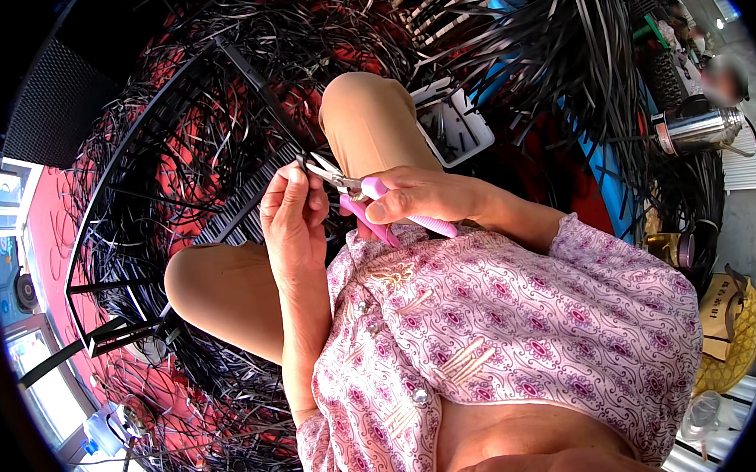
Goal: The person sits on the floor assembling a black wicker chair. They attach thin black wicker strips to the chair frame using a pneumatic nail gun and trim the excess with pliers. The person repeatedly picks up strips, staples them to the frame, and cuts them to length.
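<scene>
My right hand (pixel 423 196) is closed around pink-handled shears (pixel 383 228) in front of my waist. Their two silver blades stand apart and point up and left. The fingers of my left hand (pixel 291 214) are pinched together close by the blade tips. A small dark piece, apparently a bit of black strip (pixel 302 158), shows at those fingertips, touching or very near the blades. How far it runs behind the fingers is hidden. Both hands are held between my bent knees, above a black slatted surface (pixel 236 203).
A curved black frame (pixel 129 134) stands at the left, amid loose black strips over a red floor (pixel 57 225). Beyond my right knee sits a white tray (pixel 476 148) with small dark bits. Long black strips (pixel 596 58) hang at upper right, near a silver flask (pixel 702 130).
</scene>
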Demonstrator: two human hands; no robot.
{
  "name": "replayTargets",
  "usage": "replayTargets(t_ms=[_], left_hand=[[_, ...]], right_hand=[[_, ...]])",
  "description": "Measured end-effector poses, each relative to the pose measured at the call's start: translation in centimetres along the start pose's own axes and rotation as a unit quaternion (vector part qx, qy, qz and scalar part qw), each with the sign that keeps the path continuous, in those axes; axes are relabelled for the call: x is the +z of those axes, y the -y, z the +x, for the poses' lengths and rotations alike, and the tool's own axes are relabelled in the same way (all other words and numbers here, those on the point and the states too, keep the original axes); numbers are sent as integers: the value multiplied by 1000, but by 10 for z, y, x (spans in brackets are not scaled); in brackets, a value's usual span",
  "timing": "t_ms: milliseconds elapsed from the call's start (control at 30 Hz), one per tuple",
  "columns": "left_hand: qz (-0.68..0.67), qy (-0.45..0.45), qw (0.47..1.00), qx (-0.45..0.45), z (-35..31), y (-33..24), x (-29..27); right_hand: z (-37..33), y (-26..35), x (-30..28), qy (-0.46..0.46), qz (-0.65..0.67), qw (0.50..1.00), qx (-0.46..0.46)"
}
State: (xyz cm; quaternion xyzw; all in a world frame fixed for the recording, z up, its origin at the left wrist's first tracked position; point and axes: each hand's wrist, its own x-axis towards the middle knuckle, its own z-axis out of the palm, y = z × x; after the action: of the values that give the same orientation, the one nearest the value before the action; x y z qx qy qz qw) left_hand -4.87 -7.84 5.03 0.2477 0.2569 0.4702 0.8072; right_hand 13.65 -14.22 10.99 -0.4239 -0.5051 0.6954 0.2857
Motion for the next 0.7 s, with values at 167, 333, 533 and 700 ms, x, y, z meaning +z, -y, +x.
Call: replayTargets(t_ms=[167, 333, 533, 700], left_hand=[[62, 8, 998, 10, -3, 4, 0], [71, 16, 997, 23, -3, 1, 8], [133, 28, 990, -38, -10, 13, 5], [64, -25, 998, -15, -1, 16, -7]], right_hand=[[5, -8, -3, -17, 16, 999, -26], [-2, 6, 13, -68, 82, 994, 1], [-14, 25, 2, -169, 233, 957, -45], [-27, -9, -75, -187, 227, 947, -133]])
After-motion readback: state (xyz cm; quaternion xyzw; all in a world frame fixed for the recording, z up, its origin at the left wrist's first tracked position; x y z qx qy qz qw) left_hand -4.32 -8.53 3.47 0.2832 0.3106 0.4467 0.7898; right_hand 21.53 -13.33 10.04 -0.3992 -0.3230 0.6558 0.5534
